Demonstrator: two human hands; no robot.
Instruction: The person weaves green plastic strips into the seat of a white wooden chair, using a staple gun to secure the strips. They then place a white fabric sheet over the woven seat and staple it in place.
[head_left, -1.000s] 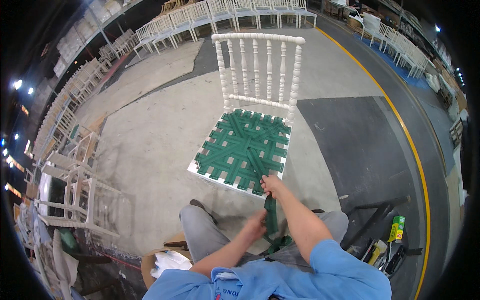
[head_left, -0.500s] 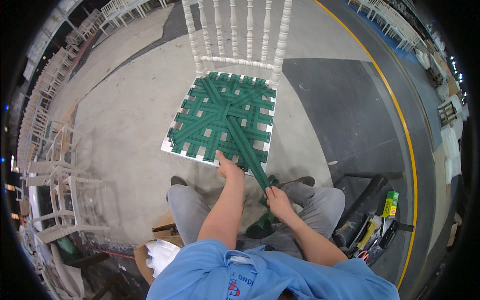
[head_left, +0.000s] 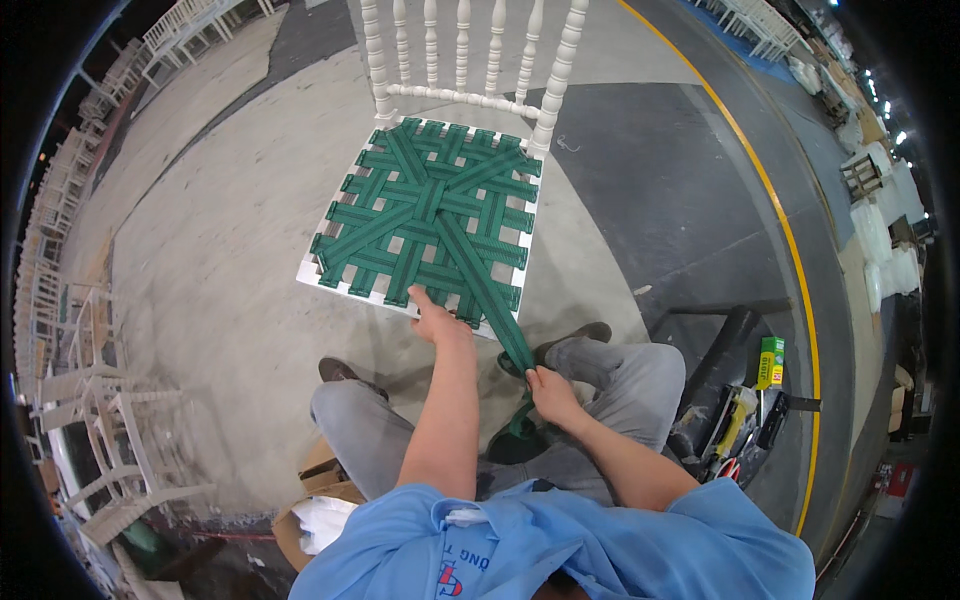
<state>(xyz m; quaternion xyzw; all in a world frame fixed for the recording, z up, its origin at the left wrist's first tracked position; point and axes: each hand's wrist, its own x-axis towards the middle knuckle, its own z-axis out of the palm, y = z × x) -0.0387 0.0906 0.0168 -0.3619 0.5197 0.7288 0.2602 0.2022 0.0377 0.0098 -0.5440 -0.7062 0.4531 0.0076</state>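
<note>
A white chair (head_left: 352,292) with turned back spindles stands in front of me. Its seat is woven from green webbing (head_left: 405,262), with diagonal bands crossing near the middle. One loose green strap (head_left: 482,280) runs from that crossing over the seat's front right part toward me. My right hand (head_left: 552,394) is closed on this strap, beyond the front edge and above my right leg. The strap's slack tail hangs below that hand. My left hand (head_left: 440,320) grips the seat's front edge, thumb on top; its other fingers are mostly hidden.
Tools and a green-yellow box (head_left: 770,362) lie on a dark stand (head_left: 715,365) at my right. A cardboard box (head_left: 290,530) with white material sits at lower left. Unfinished chairs (head_left: 125,440) stand at left. A yellow line (head_left: 775,205) curves along the floor.
The view has shifted, so the chair appears farther left and slightly higher. Both hands keep their holds, and the strap still stretches from the seat to my right hand.
</note>
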